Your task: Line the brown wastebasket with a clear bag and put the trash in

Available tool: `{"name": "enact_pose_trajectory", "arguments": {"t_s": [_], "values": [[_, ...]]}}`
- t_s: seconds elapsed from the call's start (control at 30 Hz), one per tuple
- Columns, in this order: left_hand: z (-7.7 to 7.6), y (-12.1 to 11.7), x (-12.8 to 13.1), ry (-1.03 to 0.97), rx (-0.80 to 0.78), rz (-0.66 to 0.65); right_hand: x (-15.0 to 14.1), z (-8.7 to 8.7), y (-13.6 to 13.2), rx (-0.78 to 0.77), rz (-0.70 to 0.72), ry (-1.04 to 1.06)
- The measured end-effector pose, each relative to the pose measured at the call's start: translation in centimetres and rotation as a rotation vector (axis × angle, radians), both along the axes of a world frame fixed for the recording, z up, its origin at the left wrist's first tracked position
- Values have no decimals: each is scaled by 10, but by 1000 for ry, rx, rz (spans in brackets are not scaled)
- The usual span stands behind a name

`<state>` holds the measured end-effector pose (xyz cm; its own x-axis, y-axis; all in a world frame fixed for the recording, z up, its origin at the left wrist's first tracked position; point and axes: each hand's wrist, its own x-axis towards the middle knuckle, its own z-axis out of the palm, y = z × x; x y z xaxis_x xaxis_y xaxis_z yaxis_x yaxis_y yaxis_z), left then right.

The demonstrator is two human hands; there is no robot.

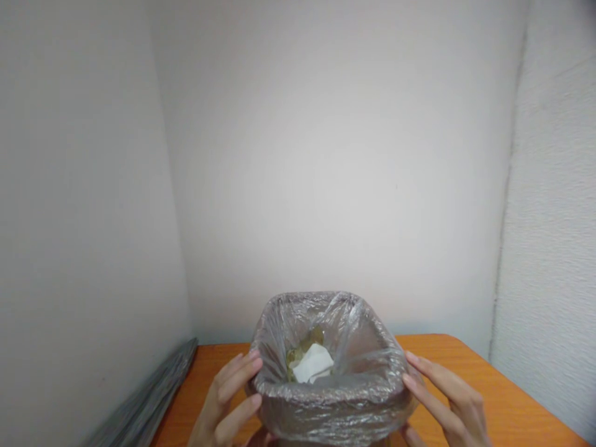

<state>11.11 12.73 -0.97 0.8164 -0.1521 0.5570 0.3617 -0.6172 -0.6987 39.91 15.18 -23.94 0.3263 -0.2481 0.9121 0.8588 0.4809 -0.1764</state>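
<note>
One bag-lined bin [333,411] opens upward between fingers [241,375], its long axis unclear.

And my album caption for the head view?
Left hand and right hand touch a plastic-lined bin, white scrap inside.

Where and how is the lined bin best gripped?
Probably by opposite sides of its rim, one hand from the left, one from the right: it opens upward and the liner wraps over that edge. The left hand and right hand touch there.
</note>
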Motion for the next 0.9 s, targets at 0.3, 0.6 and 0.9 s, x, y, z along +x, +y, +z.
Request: {"name": "enact_pose_trajectory", "arguments": {"t_s": [0.3,0.6,0.9], "values": [[20,-13,17,46,-25,-111,31,9,-7,-9,59,-201],[42,-23,29,5,-28,-102,45,19,-25,-104,298,-235],[69,-14,64,-47,-145,-8,51,75,-38,75,673,173]]}}
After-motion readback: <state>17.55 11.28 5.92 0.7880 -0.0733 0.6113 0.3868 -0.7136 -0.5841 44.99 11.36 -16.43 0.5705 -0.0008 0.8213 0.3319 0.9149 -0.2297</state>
